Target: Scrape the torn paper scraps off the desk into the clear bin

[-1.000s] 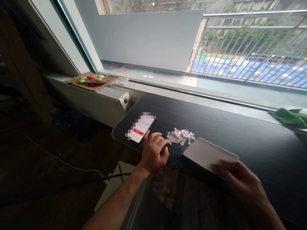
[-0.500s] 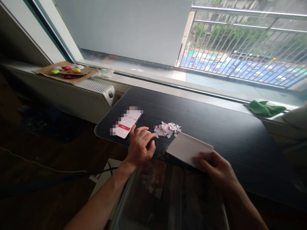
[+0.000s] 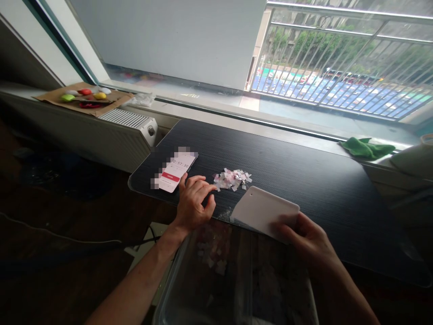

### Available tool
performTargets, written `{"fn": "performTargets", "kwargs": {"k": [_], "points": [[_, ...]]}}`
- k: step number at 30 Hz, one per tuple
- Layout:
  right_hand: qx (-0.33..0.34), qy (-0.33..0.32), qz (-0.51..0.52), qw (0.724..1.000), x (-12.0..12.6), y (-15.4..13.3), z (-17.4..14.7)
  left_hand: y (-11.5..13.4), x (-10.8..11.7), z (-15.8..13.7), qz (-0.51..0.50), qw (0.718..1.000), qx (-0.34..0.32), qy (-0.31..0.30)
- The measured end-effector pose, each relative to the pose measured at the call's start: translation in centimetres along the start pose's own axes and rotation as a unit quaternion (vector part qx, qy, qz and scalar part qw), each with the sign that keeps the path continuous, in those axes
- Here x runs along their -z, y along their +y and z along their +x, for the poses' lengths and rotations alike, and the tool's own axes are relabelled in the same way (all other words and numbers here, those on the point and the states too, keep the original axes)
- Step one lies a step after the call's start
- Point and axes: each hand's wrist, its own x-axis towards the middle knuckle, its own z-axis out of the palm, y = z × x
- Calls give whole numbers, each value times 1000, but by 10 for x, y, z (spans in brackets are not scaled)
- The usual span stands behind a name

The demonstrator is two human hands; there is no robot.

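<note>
My right hand (image 3: 306,234) grips the right end of a flat white scraper (image 3: 262,210) with rounded corners and a small hole. The scraper is tilted over the near edge of the black table (image 3: 294,178). Left of and beyond it lies a small pile of pink and silvery-white scraps (image 3: 232,179). My left hand (image 3: 196,201) is open at the pile's left side, fingers spread and bent, holding nothing. Its index fingertip is at the edge of the scraps. Fine pale crumbs (image 3: 225,213) lie between the hand and the scraper. A clear plastic bin (image 3: 169,289) below holds more scraps.
A phone (image 3: 174,171) showing a timer lies left of my left hand. Beyond are a radiator (image 3: 131,128), cardboard (image 3: 50,97) with colourful lumps, and a crumpled clear bag (image 3: 142,99). A green cloth (image 3: 367,149) lies on the right sill. A white cable (image 3: 67,234) crosses the floor.
The view has shifted slightly. The scraper has come a little nearer the table's front edge, and the fine crumbs beside it show more clearly. My left hand has hardly moved.
</note>
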Motion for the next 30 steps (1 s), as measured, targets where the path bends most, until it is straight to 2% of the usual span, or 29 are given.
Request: {"fn": "performTargets", "kwargs": {"k": [3,12,18,21,26,30], "points": [[4,22,-10,1000,1,1,2,0,0,0,-2,1000,-2,2],[1,-37,-19,999,-4,0,-6,0,0,0,-1,1000,-8,9],[24,25,-45,998,-7,3,2,-1,-3,-1,-7,1000,1,3],[24,34,-51,998,-8,9,10,1,-3,-1,-17,1000,6,8],[9,23,-41,999,-8,13,16,9,11,-3,-19,1000,23,2],[15,27,-41,999,-7,13,15,-1,29,-4,36,996,62,55]]}}
